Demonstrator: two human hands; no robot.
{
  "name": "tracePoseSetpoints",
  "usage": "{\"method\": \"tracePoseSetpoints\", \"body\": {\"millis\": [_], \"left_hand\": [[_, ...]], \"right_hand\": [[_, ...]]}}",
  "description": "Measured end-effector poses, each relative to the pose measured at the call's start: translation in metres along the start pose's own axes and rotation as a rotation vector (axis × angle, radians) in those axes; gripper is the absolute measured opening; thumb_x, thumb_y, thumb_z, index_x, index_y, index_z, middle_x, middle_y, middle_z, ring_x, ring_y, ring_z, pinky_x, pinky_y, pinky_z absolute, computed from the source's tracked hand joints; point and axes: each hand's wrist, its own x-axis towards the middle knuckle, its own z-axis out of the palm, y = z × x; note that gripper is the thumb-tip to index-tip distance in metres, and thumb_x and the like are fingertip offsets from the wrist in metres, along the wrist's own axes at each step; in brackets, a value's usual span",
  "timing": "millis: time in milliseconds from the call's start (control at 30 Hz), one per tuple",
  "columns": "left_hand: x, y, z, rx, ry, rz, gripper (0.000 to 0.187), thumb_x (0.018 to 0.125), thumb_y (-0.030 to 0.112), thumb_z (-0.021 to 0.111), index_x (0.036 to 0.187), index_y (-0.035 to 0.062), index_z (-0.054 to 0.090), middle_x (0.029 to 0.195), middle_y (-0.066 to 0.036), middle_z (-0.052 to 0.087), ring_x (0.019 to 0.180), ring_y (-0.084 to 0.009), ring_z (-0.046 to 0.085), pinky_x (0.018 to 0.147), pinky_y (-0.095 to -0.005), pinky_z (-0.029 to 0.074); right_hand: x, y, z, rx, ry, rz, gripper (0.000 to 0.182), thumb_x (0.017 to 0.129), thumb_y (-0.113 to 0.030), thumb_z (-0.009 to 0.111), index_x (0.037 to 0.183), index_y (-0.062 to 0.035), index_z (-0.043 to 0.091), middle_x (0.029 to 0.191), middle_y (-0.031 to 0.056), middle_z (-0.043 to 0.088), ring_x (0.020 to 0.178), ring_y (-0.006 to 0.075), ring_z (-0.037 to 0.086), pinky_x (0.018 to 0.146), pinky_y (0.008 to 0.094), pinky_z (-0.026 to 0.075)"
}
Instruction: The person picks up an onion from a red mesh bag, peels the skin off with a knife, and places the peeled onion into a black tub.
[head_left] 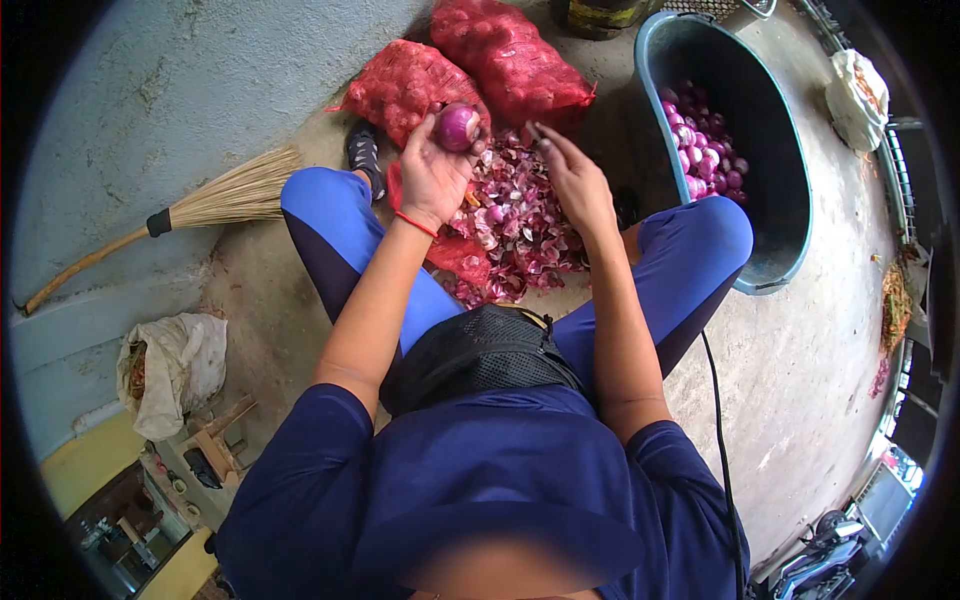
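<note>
A round purple onion [459,127] rests in my left hand [437,175], its fingers curled round it and a pale patch showing on its right side. My right hand [577,182] is to the right of the onion, apart from it, with thumb and forefinger together at their tips; whatever they may hold is too small to make out. Beneath and between both hands lies a heap of red-purple onion skins [520,220] on the floor. Two red mesh sacks, one nearer [405,85] and one behind [510,60], bulge just beyond my left hand.
At the right stands a large blue-grey tub [792,190] with many peeled onions [708,155] inside. A straw broom [225,190] leans at the left. White sacks lie at lower left [180,370] and upper right [857,100]. A black cable [718,420] runs beside my right knee.
</note>
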Motion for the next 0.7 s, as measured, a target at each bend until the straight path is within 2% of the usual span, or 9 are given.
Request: {"method": "tracePoseSetpoints", "body": {"millis": [100, 233, 267, 367, 467, 567, 700], "left_hand": [[-0.001, 0.0, 0.005, 0.156, 0.015, 0.077, 0.045, 0.096, 0.028, 0.053, 0.132, 0.001, 0.05, 0.121, -0.014, 0.06, 0.108, -0.0239, 0.059, 0.094, -0.0355, 0.048], [-0.004, -0.005, 0.015, 0.368, 0.025, 0.173, 0.045, 0.094, 0.019, 0.059, 0.135, 0.0022, 0.048, 0.125, -0.012, 0.058, 0.115, -0.0198, 0.057, 0.102, -0.0351, 0.045], [-0.001, -0.006, 0.011, 0.369, 0.004, 0.186, 0.045, 0.092, 0.012, 0.064, 0.134, 0.0039, 0.049, 0.124, -0.009, 0.058, 0.115, -0.0172, 0.057, 0.102, -0.0331, 0.046], [-0.002, -0.005, 0.014, 0.371, 0.009, 0.2, 0.043, 0.091, 0.009, 0.068, 0.13, 0.0046, 0.051, 0.123, -0.008, 0.059, 0.114, -0.0164, 0.058, 0.1, -0.031, 0.048], [-0.003, -0.007, 0.013, 0.391, 0.014, 0.216, 0.045, 0.09, 0.015, 0.071, 0.129, 0.0039, 0.053, 0.125, -0.01, 0.061, 0.113, -0.0178, 0.06, 0.101, -0.0315, 0.048], [-0.006, -0.007, 0.016, 0.391, -0.021, 0.179, 0.041, 0.09, 0.012, 0.071, 0.126, 0.0048, 0.054, 0.12, -0.007, 0.061, 0.11, -0.0158, 0.06, 0.097, -0.0289, 0.05], [-0.01, -0.008, 0.021, 0.362, -0.055, 0.104, 0.041, 0.09, 0.014, 0.071, 0.126, 0.0055, 0.054, 0.12, -0.007, 0.061, 0.109, -0.0154, 0.061, 0.095, -0.0282, 0.051]], "right_hand": [[-0.007, 0.003, 0.009, -0.023, -0.006, -0.003, 0.043, 0.098, -0.046, 0.048, 0.138, -0.0319, 0.053, 0.111, 0.0172, 0.069, 0.11, 0.0347, 0.064, 0.093, 0.0408, 0.048], [-0.018, -0.03, -0.002, 0.134, -0.007, 0.007, 0.038, 0.097, -0.039, 0.053, 0.134, -0.0288, 0.056, 0.111, 0.0159, 0.07, 0.109, 0.0321, 0.065, 0.092, 0.0385, 0.048], [-0.016, -0.026, 0.0, 0.12, 0.044, -0.038, 0.038, 0.096, -0.036, 0.056, 0.133, -0.0273, 0.055, 0.108, 0.0157, 0.071, 0.106, 0.0308, 0.067, 0.09, 0.0383, 0.049], [-0.017, -0.029, -0.004, 0.263, -0.059, -0.027, 0.044, 0.096, -0.034, 0.057, 0.139, -0.0283, 0.051, 0.11, 0.0165, 0.07, 0.107, 0.0306, 0.067, 0.089, 0.0383, 0.049], [-0.02, -0.03, -0.002, 0.291, -0.124, -0.08, 0.05, 0.096, -0.031, 0.057, 0.145, -0.0301, 0.045, 0.116, 0.0181, 0.068, 0.111, 0.0278, 0.066, 0.091, 0.0371, 0.049], [-0.018, -0.024, 0.008, 0.272, -0.074, -0.179, 0.055, 0.096, -0.029, 0.058, 0.148, -0.0328, 0.04, 0.123, 0.0175, 0.065, 0.115, 0.0233, 0.064, 0.094, 0.0353, 0.048], [-0.011, -0.019, 0.012, 0.347, 0.005, -0.322, 0.042, 0.099, -0.027, 0.054, 0.141, -0.0259, 0.053, 0.128, 0.0111, 0.065, 0.117, 0.0209, 0.062, 0.098, 0.0334, 0.045]]}}
